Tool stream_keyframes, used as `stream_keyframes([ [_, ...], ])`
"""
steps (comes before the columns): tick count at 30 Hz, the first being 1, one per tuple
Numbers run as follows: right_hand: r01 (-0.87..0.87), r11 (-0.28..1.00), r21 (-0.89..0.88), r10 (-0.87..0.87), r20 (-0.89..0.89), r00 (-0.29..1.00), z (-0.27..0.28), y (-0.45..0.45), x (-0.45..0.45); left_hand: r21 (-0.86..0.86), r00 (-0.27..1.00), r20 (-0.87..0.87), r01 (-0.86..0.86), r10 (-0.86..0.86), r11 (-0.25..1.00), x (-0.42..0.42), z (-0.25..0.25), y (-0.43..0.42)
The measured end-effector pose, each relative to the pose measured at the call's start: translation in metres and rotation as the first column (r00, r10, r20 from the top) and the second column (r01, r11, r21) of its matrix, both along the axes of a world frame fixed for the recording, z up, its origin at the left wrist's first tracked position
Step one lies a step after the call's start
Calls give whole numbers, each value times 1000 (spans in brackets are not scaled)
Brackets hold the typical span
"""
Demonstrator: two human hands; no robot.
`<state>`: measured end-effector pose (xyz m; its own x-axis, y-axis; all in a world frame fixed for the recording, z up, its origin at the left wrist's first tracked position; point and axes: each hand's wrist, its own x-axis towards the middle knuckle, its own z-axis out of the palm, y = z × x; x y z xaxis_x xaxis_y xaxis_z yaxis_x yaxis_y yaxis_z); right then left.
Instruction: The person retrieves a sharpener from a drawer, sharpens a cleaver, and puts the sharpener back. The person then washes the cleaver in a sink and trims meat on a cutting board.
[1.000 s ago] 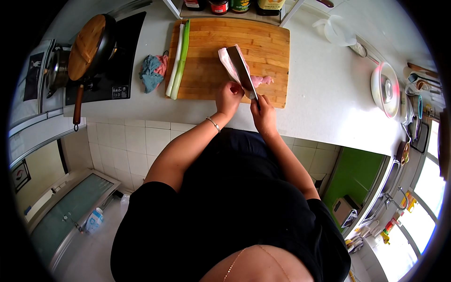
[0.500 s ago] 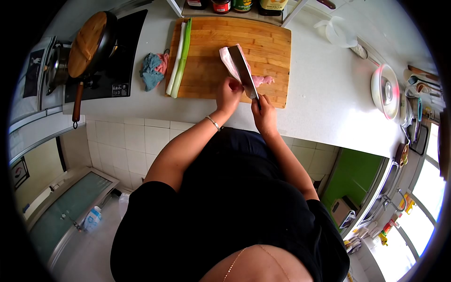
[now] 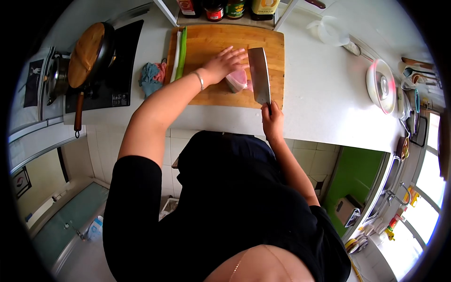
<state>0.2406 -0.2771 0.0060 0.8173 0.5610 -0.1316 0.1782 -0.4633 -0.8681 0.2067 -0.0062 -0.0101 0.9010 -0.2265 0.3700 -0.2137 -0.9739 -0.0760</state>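
"While we look down at the broad, pale-brown wooden cutting board (image 3: 206, 38), what do we make of the left hand (image 3: 224, 65)?"

"We see its fingers spread apart above the board, closed on nothing; whether it touches the thick chunk of pink-and-white raw meat (image 3: 236, 81), we cannot tell."

"Where do we find that meat?"

"On the board, towards the near edge, just beside the left hand (a smaller pink piece of raw meat (image 3: 249, 86) shows at its right)."

"And the right hand (image 3: 273, 121)?"

"We see it clamped around the handle of the wide, rectangular steel cleaver (image 3: 260, 75), whose blade is right of the meat. Along the board's left side we have the long white stalk (image 3: 176, 52) beside the long green stalk (image 3: 182, 52), and beyond them the crumpled blue-and-pink cloth (image 3: 151, 80)."
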Motion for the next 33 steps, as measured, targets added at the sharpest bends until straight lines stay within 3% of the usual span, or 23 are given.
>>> stream_keyframes([
  [3, 64, 997, 39, -64, -11, 998, -1, -7, 2, 60, 882, -453, 176, -130, 983, 28, 16, 5],
  [4, 72, 996, 43, -72, -9, 997, 0, -10, 3, 64, 882, -452, 184, -136, 981, 30, 31, 3],
  [6, 109, 993, 52, -110, 23, 994, 2, -16, 8, -123, 723, -691, -100, -12, 987, 35, 51, -4],
  [8, 124, 990, 66, -127, 32, 991, 2, -22, 14, -198, 673, -739, -154, -44, 968, 32, 46, 3],
  [10, 141, 986, 92, -144, 23, 989, 6, -23, 18, -457, 588, -805, -541, -71, 706, 21, 44, 6],
  [11, 152, 983, 104, -153, 9, 988, 10, -22, 19, -633, 643, -746, -606, -173, 482, 13, 43, 3],
  [12, 161, 981, 106, -162, 3, 987, 12, -21, 21, -628, 637, -750, -605, -176, 490, 8, 44, -2],
  [14, 152, 985, 86, -153, 5, 988, 14, -20, 22, -613, 618, -754, -784, -223, -99, -2, 44, -10],
  [15, 161, 981, 109, -162, -1, 987, 12, -18, 22, -644, 681, -700, -732, -214, -225, -8, 31, -11],
  [16, 160, 981, 107, -160, -8, 987, 12, -17, 21, -638, 676, -705, -736, -213, -227, -13, 22, -15],
  [18, 126, 991, 50, -125, -18, 992, 12, -15, 21, -576, 737, -659, -624, -153, -527, -18, 3, -26],
  [19, 125, 991, 49, -124, -22, 992, 13, -15, 20, -617, 738, -674, -559, 7, -554, -19, -5, -39],
  [22, 89, 995, 44, -87, -51, 995, 13, -13, 15, -648, 741, -660, -478, 124, -594, -20, -11, -58],
  [23, 78, 997, 16, -77, -60, 995, 11, -12, 14, -682, 727, -647, -418, 229, -600, -16, -11, -69],
  [26, 90, 996, -7, -90, -138, 986, 17, -9, 10, -774, 774, -543, -309, 327, -553, -6, -4, -97],
  [27, 105, 994, -14, -106, -161, 981, 18, -8, 9, -870, 792, -491, -426, 361, -248, -7, -49, -84],
  [28, 119, 993, -22, -121, -183, 976, 18, -9, 10, -868, 794, -494, -431, 353, -247, -9, -43, -84],
  [29, 150, 989, 12, -143, -223, 964, 14, -10, 11, -882, 791, -400, -469, 463, 40, -10, -36, -84],
  [31, 178, 983, 37, -164, -239, 957, 6, -15, 14, -691, 834, -100, -451, 543, 565, -11, 0, -89],
  [32, 194, 979, 62, -173, -251, 952, 4, -17, 14, -687, 839, -104, -449, 535, 571, -12, 6, -90],
  [33, 201, 978, 53, -181, -262, 948, 5, -18, 14, -617, 924, -116, -355, 365, 703, -13, 10, -91],
])
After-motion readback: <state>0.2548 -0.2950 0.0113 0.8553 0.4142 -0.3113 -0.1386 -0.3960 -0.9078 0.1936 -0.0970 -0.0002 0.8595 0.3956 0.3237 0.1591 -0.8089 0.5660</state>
